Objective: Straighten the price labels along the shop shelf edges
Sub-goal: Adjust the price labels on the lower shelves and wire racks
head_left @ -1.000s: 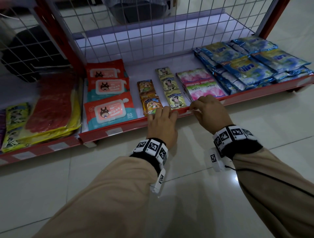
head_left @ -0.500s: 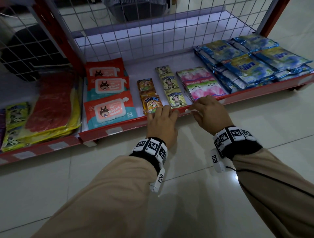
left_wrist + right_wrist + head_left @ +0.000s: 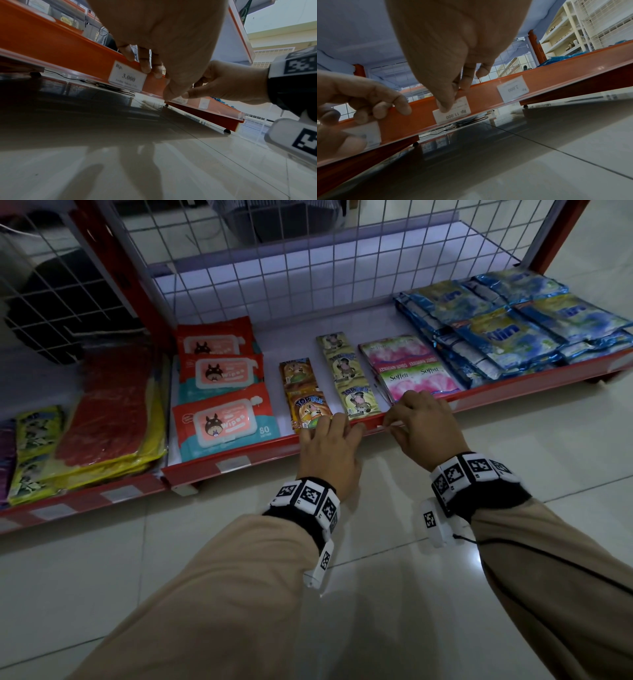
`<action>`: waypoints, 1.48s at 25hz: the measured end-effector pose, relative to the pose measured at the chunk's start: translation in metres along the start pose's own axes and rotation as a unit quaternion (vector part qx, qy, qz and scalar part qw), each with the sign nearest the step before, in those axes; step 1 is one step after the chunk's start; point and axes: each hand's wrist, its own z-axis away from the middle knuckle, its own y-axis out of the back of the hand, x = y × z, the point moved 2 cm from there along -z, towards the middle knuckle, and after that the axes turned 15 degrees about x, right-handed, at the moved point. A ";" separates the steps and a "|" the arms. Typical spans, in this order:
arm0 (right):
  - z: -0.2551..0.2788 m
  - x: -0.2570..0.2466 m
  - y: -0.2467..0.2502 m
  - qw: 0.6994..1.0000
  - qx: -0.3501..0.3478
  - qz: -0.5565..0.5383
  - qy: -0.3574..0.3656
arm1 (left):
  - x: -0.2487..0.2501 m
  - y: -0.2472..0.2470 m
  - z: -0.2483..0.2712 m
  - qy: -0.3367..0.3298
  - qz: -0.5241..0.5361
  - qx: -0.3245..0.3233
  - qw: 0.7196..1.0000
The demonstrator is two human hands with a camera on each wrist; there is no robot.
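Note:
A red shelf edge strip [image 3: 260, 455] runs along the low shelf and carries small white price labels. My right hand [image 3: 390, 424] pinches one of them, the "Rp 11.000" label [image 3: 458, 114], between thumb and fingers; it sits upside down and a little tilted in the right wrist view. My left hand [image 3: 337, 422] lies just to its left, fingers curled over the strip's top and thumb at the bottom edge. A "3.000" label [image 3: 127, 77] sits straight beside the left fingers [image 3: 147, 65]. Further right is a "2.000" label [image 3: 513, 88], also upside down.
On the shelf lie wipes packs [image 3: 222, 422], Top Ice sachets [image 3: 310, 410], pink Soffell packs [image 3: 418, 378] and blue detergent bags [image 3: 507, 333]. A wire mesh back [image 3: 308, 268] and red posts frame it. A second shelf [image 3: 78, 501] stands at the left. Glossy floor tiles [image 3: 171, 559] lie below.
Hardly anything differs: both hands stay at the same spot on the shelf edge, the right fingers still on the label.

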 end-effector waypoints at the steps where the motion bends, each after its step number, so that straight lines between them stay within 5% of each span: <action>1: 0.000 0.001 0.000 1.000 0.000 0.000 0.002 | 0.000 0.000 0.000 0.000 0.000 0.001 1.000; 9: 0.002 0.001 0.006 0.997 0.051 -0.003 0.059 | 0.000 -0.001 0.000 -0.003 -0.003 -0.001 1.000; 15: 0.000 -0.003 -0.002 0.998 0.010 0.058 0.038 | 0.000 0.001 0.000 -0.004 -0.007 -0.003 1.000; 21: -0.005 0.005 0.003 0.988 0.042 -0.138 -0.046 | -0.001 0.001 -0.002 0.002 0.006 -0.006 1.000; 25: -0.010 0.006 0.008 0.939 0.086 -0.300 -0.144 | -0.003 0.000 -0.004 0.017 0.041 0.012 0.999; 30: -0.001 -0.003 -0.003 0.802 0.070 -0.509 -0.305 | -0.005 0.000 -0.006 0.089 0.108 0.050 0.989; 37: 0.007 -0.025 -0.008 0.756 0.026 -0.565 -0.330 | -0.007 0.001 -0.003 0.123 0.152 0.056 0.979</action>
